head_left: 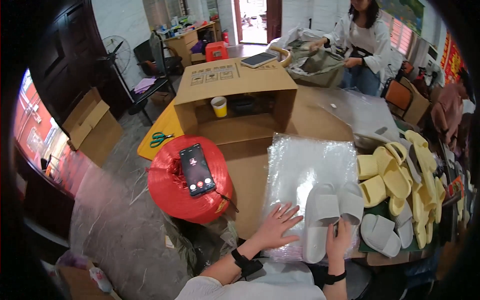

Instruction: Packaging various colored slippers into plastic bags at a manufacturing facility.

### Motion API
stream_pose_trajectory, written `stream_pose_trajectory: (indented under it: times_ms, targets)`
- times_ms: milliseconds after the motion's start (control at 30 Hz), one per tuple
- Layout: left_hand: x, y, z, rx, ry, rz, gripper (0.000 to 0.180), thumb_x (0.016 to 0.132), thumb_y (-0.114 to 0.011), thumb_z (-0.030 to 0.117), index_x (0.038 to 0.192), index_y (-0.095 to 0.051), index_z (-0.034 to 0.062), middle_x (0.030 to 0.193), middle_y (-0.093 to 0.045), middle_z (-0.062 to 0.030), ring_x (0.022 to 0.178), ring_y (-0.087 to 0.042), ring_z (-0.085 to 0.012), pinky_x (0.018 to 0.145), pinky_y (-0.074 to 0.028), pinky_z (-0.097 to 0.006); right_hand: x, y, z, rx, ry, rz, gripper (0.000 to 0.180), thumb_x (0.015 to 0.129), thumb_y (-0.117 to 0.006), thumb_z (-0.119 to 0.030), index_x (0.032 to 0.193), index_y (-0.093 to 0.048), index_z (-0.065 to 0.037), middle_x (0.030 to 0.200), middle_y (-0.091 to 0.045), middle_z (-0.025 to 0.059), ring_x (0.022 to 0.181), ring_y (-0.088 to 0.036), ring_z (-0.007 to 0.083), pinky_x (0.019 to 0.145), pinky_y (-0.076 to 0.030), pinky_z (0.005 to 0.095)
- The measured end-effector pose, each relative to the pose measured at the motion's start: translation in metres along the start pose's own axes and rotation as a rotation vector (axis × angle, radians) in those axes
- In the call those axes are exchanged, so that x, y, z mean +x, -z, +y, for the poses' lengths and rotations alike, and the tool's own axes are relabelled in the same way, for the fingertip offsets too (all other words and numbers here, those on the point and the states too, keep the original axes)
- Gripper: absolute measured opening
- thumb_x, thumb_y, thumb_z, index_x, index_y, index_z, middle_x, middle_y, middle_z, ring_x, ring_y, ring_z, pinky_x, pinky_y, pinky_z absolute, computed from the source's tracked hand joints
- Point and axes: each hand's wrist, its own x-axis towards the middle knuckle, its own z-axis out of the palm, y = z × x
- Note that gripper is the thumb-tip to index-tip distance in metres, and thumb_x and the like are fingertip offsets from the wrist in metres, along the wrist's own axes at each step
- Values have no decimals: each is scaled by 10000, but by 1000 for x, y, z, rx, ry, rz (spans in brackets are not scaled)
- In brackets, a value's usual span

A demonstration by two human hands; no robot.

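Observation:
My left hand (278, 227) lies flat with spread fingers on a stack of clear plastic bags (295, 165), left of a pair of light grey slippers. The left slipper (315, 242) rests on the bags with its toe pointing away from me. Beside it, the right slipper (351, 197) is partly covered by my right hand (340, 237), whose fingers are closed around its rear part. The fingertips under that slipper are hidden. More grey slippers (381, 235) lie just right of my right hand.
A pile of yellow slippers (392, 175) fills the table's right side. On the left, a phone (197, 169) lies on a red twine roll (162, 182), near green-handled scissors (159, 139). Behind stands an open cardboard box (200, 82) holding a yellow cup (219, 107). Another person (367, 40) handles a large sack (320, 65).

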Motion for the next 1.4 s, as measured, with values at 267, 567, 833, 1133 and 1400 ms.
stream_pose_trajectory:
  times_ms: [267, 567, 833, 1133, 1400]
  targets:
    - [2, 0, -1, 8, -5, -8, 701, 934, -619, 543, 1526, -465, 201, 1652, -320, -93, 1531, -252, -352, 1245, -169, -572, 2, -1, 4, -30, 23, 15, 442, 847, -745, -144, 1210, -615, 74, 1026, -581, 225, 910, -604, 422, 755, -485, 465]
    - [-2, -4, -3, -27, 0, 23, 689, 936, -633, 538, 1518, -479, 203, 1658, -315, -72, 1536, -244, -341, 1241, -179, -573, 1, 2, 1, 57, -87, -66, 446, 853, -719, -141, 1210, -599, 98, 930, -530, 187, 772, -547, 354, 669, -444, 446]
    - [-2, -4, -3, -46, -33, 64, 699, 921, -665, 519, 1510, -490, 185, 1648, -337, -76, 1525, -274, -346, 1226, -211, -586, -1, -3, 2, 75, -90, -29, 451, 847, -720, -124, 1215, -594, 104, 923, -526, 167, 747, -532, 324, 649, -438, 429]
    - [0, -6, -4, -53, -36, 60, 695, 928, -658, 517, 1513, -482, 186, 1644, -341, -85, 1522, -278, -350, 1226, -212, -584, 1, 0, 5, 76, -109, -46, 442, 845, -724, -117, 1218, -600, 86, 929, -536, 174, 756, -548, 320, 656, -448, 418]
    - [0, 1, -2, -63, 1, 16, 667, 927, -660, 514, 1486, -519, 177, 1629, -365, -105, 1524, -271, -355, 1244, -174, -569, 1, 2, -1, -14, -42, -12, 460, 857, -737, -192, 1229, -621, 54, 918, -572, 159, 769, -592, 319, 668, -477, 421]
